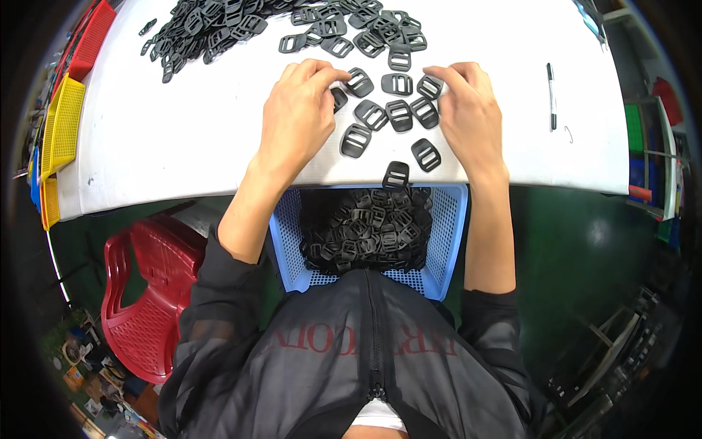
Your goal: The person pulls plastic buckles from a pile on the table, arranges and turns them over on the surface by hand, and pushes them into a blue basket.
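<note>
Surface: a white table (183, 132) with a curved near edge, seen from above; dark green floor lies below it.
Far pile: many black plastic buckles (219, 25) lie heaped at the far side of the table.
Sorted buckles: a small group of flat black slide buckles (398, 113) lies between the 2 hands, near the table edge.
Left hand (296, 117): palm down, fingertips pinched on 1 buckle (358, 82) at the upper left of the group.
Right hand (468, 110): palm down, fingers curled, fingertips touching a buckle (430, 86) at the upper right of the group.
Basket: a blue perforated basket (450, 234) sits on the lap under the table edge, full of black buckles.
Edge buckle: 1 buckle (395, 174) lies just on the table edge, above the basket.
Other things: a pen (551, 95) at the right, a red chair (146, 293) at the lower left.
</note>
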A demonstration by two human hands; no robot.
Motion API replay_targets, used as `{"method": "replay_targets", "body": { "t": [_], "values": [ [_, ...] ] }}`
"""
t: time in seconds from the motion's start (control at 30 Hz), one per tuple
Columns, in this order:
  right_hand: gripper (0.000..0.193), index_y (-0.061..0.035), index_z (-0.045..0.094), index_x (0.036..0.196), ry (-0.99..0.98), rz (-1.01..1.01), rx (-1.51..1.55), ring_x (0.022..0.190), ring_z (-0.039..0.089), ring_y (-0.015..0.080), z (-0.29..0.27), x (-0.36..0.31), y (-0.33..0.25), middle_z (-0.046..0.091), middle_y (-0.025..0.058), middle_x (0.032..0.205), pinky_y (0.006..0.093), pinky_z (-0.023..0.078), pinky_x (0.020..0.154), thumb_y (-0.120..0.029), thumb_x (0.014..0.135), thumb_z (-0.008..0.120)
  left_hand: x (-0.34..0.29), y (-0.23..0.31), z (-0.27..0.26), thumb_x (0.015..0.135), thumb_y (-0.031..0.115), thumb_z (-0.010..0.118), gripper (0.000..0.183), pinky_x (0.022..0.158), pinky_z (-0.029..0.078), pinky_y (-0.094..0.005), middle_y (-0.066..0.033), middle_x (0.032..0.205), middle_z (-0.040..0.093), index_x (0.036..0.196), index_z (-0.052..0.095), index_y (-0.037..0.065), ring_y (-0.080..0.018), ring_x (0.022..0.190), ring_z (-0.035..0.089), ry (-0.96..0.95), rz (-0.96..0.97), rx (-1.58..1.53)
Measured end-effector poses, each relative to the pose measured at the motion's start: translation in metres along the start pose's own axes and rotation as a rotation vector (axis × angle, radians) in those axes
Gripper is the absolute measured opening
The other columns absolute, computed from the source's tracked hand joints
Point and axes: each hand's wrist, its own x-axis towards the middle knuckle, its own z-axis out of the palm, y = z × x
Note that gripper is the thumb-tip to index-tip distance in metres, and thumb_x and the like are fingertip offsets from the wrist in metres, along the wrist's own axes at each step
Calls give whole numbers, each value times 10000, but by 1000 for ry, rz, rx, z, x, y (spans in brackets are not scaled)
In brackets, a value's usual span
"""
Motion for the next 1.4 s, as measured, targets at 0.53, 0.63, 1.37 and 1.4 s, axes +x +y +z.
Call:
{"method": "replay_targets", "body": {
  "t": [0.53,0.63,1.37,1.4],
  "values": [
    [151,-64,652,920,-226,-12,126,905,634,254,9,58,-2,639,73,969,379,506,765,-121,803,729,-2,-29,14,872,-85,515,306,674,487,-229,-63,1000,686,1036,729,61,-113,788,618,274,-81,-269],
    [128,-26,610,885,-273,-15,343,899,630,254,-3,63,4,637,74,959,368,493,764,-45,797,701,-2,-30,12,871,-92,508,311,678,487,-227,-61,991,685,1034,729,54,-109,789,616,284,-67,-286],
    [313,-117,700,987,-287,130,166,898,617,313,-28,-51,-51,601,117,922,411,507,781,55,773,548,-31,34,-12,901,131,620,224,770,506,-365,-102,973,633,1112,689,96,-282,875,629,-262,-25,-236],
    [298,-114,700,977,-392,166,230,887,627,311,-35,-55,-53,612,119,905,412,506,787,44,782,540,-37,33,-17,905,131,618,198,735,502,-363,-106,922,640,1079,694,77,-281,823,636,-297,21,-268]
  ]
}}
